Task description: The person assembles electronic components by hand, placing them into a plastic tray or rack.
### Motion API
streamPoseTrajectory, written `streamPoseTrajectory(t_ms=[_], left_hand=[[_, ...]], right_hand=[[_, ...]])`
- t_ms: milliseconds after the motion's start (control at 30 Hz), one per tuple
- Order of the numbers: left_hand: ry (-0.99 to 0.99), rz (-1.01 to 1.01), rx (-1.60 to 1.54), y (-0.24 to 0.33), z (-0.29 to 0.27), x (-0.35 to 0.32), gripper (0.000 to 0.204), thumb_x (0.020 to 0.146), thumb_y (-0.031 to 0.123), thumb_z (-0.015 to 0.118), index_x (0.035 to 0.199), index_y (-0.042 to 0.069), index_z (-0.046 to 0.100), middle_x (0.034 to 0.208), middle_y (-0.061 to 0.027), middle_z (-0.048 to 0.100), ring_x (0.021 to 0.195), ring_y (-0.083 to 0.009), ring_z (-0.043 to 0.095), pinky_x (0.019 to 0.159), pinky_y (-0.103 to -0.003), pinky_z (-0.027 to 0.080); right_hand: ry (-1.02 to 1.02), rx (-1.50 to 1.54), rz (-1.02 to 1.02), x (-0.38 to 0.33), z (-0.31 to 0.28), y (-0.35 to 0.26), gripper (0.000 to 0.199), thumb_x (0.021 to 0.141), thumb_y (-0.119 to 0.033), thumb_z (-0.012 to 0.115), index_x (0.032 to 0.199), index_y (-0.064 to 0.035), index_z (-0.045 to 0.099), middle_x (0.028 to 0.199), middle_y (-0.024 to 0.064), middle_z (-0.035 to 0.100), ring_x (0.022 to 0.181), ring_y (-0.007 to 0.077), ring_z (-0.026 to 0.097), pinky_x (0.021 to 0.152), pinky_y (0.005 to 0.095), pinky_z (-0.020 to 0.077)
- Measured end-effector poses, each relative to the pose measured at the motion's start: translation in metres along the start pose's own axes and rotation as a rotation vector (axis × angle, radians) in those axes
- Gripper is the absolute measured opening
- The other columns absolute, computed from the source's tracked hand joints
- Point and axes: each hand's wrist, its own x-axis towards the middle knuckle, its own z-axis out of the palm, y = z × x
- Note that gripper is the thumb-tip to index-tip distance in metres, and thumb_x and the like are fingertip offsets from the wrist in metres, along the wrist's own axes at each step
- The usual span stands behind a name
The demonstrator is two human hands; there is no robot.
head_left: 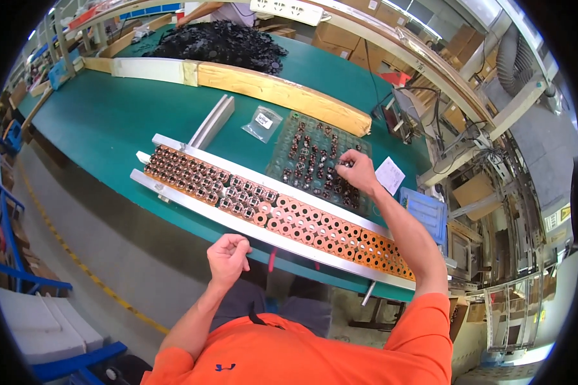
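My right hand [358, 171] reaches over a translucent tray [280, 149] of round pockets, many with small dark and copper-coloured round parts [311, 157] in them. Its fingertips pinch together above the tray's right side; what is between them is too small to make out. My left hand [228, 260] is closed in a loose fist by the table's near edge, its contents hidden. Between the hands runs a long metal rail fixture [202, 158] carrying copper-coloured panels [315, 230] with rows of round holes. Small square-centred metal parts [186, 173] cover the panels' left portion; bare holes show on the right.
Behind the tray lies a long wooden bar [282, 93], with a heap of black pieces [215, 48] beyond it. A clear bag [262, 123], a metal bar [212, 122], a paper slip [389, 175] and a blue bin [424, 215] are nearby on the right and behind.
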Motion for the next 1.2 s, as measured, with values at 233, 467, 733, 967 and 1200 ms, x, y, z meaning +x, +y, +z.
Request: streamPoseTrajectory(t_ms=[233,467,733,967,1200], left_hand=[[-0.055,-0.025,-0.046,0.025,-0.01,-0.02,0.015,0.096,0.009,0.058,0.098,-0.005,0.061,0.079,-0.0136,0.067,0.047,-0.0115,0.057,0.042,-0.022,0.045],[-0.333,-0.621,-0.888,0.089,0.059,-0.044,0.078,0.095,0.065,0.032,0.133,-0.003,0.044,0.132,-0.0216,0.052,0.12,-0.0311,0.053,0.096,-0.052,0.046],[-0.277,-0.8,-1.257,0.077,0.067,-0.045,0.061,0.097,0.055,0.036,0.126,0.004,0.051,0.122,-0.0107,0.058,0.115,-0.0241,0.055,0.101,-0.042,0.043],[-0.111,-0.801,-1.053,0.083,0.072,-0.05,0.05,0.098,0.049,0.038,0.118,0.006,0.055,0.12,-0.0109,0.059,0.115,-0.0243,0.054,0.102,-0.043,0.041],[-0.619,-0.576,-1.648,0.025,0.059,-0.048,0.048,0.101,0.038,0.035,0.129,0.004,0.053,0.128,-0.0129,0.057,0.119,-0.0262,0.053,0.106,-0.041,0.038]], right_hand=[[0.01,0.499,0.136,-0.025,-0.034,-0.065,0.017,0.076,-0.012,0.075,0.087,-0.0037,0.065,0.075,-0.0034,0.058,0.066,0.0055,0.051,0.057,0.0221,0.0404],[-0.29,0.619,-0.234,-0.129,-0.006,-0.185,0.015,0.08,-0.006,0.071,0.092,-0.0061,0.063,0.08,-0.0036,0.06,0.073,0.0046,0.057,0.064,0.0215,0.0471],[-0.263,0.283,-0.388,-0.208,0.039,-0.223,0.02,0.075,-0.011,0.071,0.091,-0.0035,0.061,0.083,0.0109,0.062,0.072,0.0205,0.061,0.065,0.0323,0.0483],[-0.105,0.115,-0.508,-0.223,0.041,-0.221,0.021,0.077,-0.013,0.069,0.091,-0.0034,0.057,0.087,0.0129,0.061,0.08,0.0326,0.056,0.071,0.0417,0.0462],[-0.003,0.086,-0.627,-0.222,0.048,-0.22,0.025,0.076,-0.009,0.072,0.093,-0.0022,0.056,0.09,0.0132,0.062,0.08,0.0317,0.057,0.07,0.0402,0.0476]])
